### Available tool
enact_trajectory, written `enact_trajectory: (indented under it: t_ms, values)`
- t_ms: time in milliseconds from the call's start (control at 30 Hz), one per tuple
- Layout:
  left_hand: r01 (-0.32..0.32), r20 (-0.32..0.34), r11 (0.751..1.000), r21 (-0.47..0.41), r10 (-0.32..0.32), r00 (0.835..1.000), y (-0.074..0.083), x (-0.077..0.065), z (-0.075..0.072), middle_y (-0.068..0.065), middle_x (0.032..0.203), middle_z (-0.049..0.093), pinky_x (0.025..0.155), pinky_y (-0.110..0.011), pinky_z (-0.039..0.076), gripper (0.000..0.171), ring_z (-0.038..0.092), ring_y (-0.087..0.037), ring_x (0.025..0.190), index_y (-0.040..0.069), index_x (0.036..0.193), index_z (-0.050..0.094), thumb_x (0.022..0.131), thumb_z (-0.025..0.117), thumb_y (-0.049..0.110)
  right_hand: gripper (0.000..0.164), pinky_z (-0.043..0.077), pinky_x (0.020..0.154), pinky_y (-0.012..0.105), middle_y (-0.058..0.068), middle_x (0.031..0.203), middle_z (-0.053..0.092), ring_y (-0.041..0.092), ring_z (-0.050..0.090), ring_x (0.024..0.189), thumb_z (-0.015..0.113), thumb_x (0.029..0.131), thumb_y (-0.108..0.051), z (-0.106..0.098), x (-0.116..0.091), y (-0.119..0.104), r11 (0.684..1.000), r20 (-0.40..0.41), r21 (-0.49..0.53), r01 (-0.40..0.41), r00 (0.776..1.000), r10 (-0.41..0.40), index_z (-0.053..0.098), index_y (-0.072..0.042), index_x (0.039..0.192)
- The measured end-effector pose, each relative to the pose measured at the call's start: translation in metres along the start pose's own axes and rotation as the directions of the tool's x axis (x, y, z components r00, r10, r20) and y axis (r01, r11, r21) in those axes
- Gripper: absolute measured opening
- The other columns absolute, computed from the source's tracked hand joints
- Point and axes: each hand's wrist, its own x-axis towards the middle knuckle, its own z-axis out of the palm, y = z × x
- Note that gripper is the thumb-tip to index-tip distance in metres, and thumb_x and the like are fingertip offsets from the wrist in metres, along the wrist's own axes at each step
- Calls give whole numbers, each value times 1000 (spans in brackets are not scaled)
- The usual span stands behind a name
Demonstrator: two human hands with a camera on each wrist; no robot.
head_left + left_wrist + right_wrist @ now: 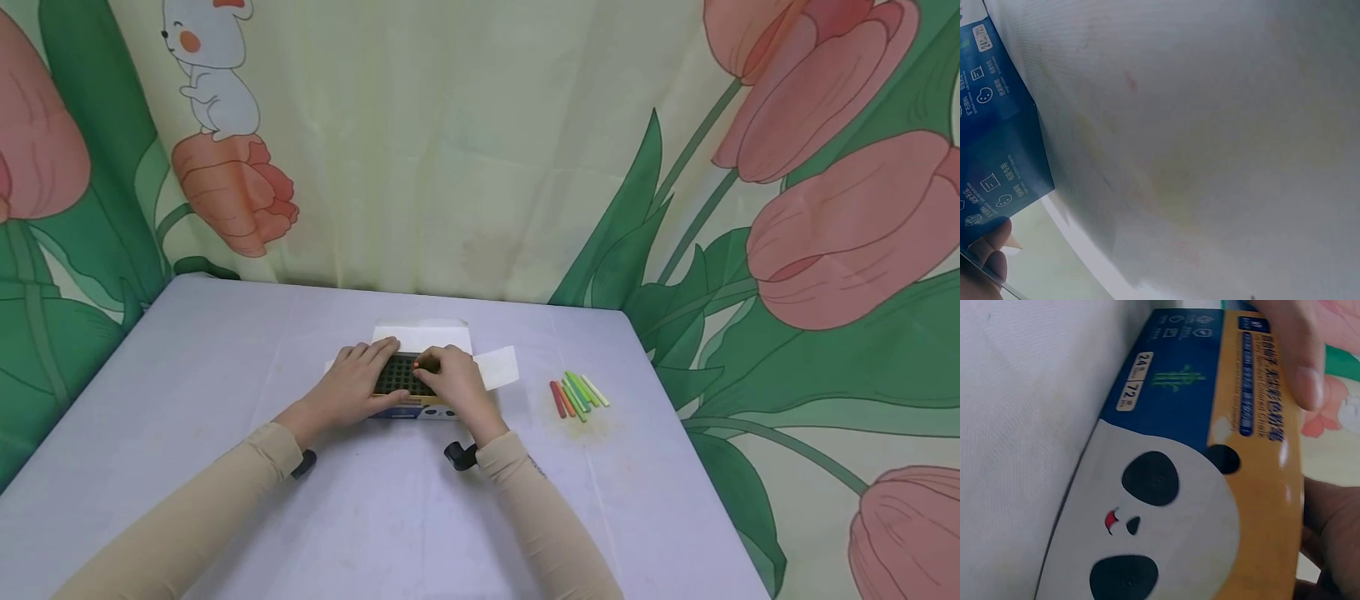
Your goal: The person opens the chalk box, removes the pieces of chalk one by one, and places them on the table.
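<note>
A chalk box [420, 407] with a panda printed on its front lies on the table, its white flaps folded out. Inside it is a dark insert [393, 374] with rows of round holes. My left hand [355, 385] rests across the box's left end, fingers stretched toward the far rim and thumb along the near rim. Over the right part of the insert, my right hand [457, 378] pinches a small orange chalk [416, 365], mostly hidden by the fingers. The right wrist view shows the panda front [1172, 487] close up; the left wrist view has the box's blue end [1000, 144].
Several chalk sticks [576, 395] in red, orange, green and pale yellow lie side by side to the right of the box. A white side flap [497, 367] juts out toward them. Behind the table [247, 333] hangs a printed curtain [480, 167].
</note>
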Motion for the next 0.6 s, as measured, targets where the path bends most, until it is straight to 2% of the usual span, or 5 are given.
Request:
enact_trajectory:
  t_ms: [100,300,400,600]
  values:
    - [-7,-4,1000,3,7,1000,1,1,-1,-13,166,34,111,-64,33,96,43,-41,140,8,163,29,97,51,73,21,53,78,32,0,103,73,16,65,92,72,99,-33,2,1,-3,996,-22,-90,7,1000,-9,77,-19,114]
    - [-4,-12,1000,-7,4,1000,2,1,-2,-12,167,34,112,-63,32,95,43,-41,140,8,163,28,97,53,71,19,49,57,27,1,91,72,13,62,72,67,102,-35,2,3,-10,969,-29,-247,18,999,-26,74,-21,112]
    - [-4,-9,1000,-6,4,1000,1,1,-1,-13,167,33,112,-64,32,95,43,-41,140,8,163,28,97,52,72,19,46,54,27,0,88,73,12,60,67,66,102,-36,2,3,-12,959,-26,-283,23,999,-32,74,-22,112]
    - [-8,-10,1000,-4,8,1000,0,1,0,-13,166,34,111,-64,32,96,44,-41,139,7,163,28,97,53,71,18,43,50,26,-1,83,73,10,57,59,65,103,-35,3,2,-13,957,-38,-287,35,998,-48,73,-22,111]
